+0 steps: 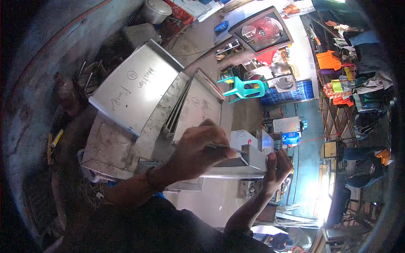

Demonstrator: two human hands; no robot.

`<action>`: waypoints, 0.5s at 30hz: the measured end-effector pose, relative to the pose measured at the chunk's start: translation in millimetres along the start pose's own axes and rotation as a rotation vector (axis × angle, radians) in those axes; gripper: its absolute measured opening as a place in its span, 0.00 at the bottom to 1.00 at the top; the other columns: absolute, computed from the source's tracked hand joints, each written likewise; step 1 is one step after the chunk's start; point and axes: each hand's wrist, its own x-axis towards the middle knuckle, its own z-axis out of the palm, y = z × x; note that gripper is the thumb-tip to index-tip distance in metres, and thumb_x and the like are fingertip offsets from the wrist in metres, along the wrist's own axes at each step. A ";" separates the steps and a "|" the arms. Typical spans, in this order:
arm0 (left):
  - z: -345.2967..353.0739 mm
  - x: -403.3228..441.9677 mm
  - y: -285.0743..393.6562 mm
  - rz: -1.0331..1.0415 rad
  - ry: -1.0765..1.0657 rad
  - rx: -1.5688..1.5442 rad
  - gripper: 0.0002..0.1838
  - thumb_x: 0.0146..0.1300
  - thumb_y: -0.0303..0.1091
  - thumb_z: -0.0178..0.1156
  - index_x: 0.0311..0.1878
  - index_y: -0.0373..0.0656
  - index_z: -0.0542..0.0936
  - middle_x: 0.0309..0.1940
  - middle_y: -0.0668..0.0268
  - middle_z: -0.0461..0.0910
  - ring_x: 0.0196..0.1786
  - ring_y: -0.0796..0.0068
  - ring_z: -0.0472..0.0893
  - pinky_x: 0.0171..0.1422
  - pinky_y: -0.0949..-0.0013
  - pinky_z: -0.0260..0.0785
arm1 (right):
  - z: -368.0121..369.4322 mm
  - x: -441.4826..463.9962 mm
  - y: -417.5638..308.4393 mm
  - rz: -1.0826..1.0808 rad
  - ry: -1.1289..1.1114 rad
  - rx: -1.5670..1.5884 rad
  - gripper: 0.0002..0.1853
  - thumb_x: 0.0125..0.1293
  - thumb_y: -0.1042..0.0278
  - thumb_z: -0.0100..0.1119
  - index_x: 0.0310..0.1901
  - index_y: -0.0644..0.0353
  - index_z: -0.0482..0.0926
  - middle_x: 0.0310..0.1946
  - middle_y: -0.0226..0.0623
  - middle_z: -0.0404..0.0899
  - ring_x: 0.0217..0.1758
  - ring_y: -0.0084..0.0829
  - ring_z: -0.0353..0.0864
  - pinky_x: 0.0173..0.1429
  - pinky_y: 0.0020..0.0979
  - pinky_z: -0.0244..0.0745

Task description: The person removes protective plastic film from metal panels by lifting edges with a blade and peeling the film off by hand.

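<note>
My left hand (202, 145), with a dark band at its wrist, is closed around a slim dark pen (217, 147). The pen points right, toward a pale box-shaped metal piece (253, 162). At the far end of that piece, my right hand (277, 168) has its fingers bent over the edge, thumb toward the metal. Just beyond my left hand leans a stack of metal panels (200, 103), the front one handwritten with a circled 3. Farther left, a larger pale panel (135, 86) carries black handwriting and a circled 4.
The view is turned sideways. A turquoise plastic chair (244, 88) and a square fan (263, 31) stand beyond the panels. Clothes (329, 61) hang along the right side. A dusty slab (107, 145) lies under the large panel, and a pot (156, 12) is at the upper left.
</note>
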 end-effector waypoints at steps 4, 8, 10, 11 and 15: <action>-5.7 -1.2 3.8 -0.253 0.042 0.155 0.13 0.63 0.40 0.69 0.32 0.44 0.77 0.24 0.65 0.80 0.30 0.70 0.76 0.41 0.62 0.67 | -1.3 -2.5 6.0 -0.017 -0.016 -0.029 0.25 0.70 0.56 0.58 0.21 0.67 0.66 0.17 0.38 0.60 0.21 0.32 0.58 0.27 0.35 0.50; -3.7 -2.2 -1.4 -0.258 0.017 0.144 0.14 0.65 0.41 0.68 0.34 0.43 0.76 0.24 0.64 0.79 0.31 0.70 0.76 0.39 0.62 0.67 | -1.2 -1.3 3.0 -0.022 -0.018 -0.041 0.25 0.69 0.57 0.59 0.20 0.67 0.65 0.17 0.39 0.60 0.21 0.32 0.58 0.27 0.36 0.50; -2.8 -0.5 2.7 -0.289 0.005 0.145 0.14 0.64 0.41 0.69 0.35 0.43 0.76 0.25 0.63 0.80 0.32 0.69 0.76 0.39 0.62 0.67 | -2.9 -2.6 3.6 -0.010 -0.021 -0.047 0.25 0.69 0.57 0.59 0.20 0.67 0.65 0.17 0.39 0.60 0.21 0.33 0.58 0.27 0.36 0.50; -2.7 0.4 3.9 -0.320 -0.007 0.146 0.14 0.64 0.41 0.69 0.35 0.42 0.76 0.26 0.62 0.80 0.33 0.69 0.77 0.39 0.62 0.68 | -3.3 -3.1 4.1 0.001 -0.025 -0.053 0.25 0.69 0.57 0.59 0.20 0.67 0.66 0.17 0.38 0.60 0.21 0.33 0.58 0.27 0.36 0.50; -3.0 -2.6 2.5 -0.336 -0.027 0.080 0.13 0.64 0.40 0.69 0.36 0.43 0.76 0.28 0.62 0.80 0.35 0.67 0.78 0.40 0.61 0.68 | -3.4 -6.8 3.3 0.010 -0.011 -0.026 0.24 0.68 0.57 0.59 0.21 0.67 0.67 0.17 0.38 0.62 0.21 0.33 0.59 0.28 0.36 0.51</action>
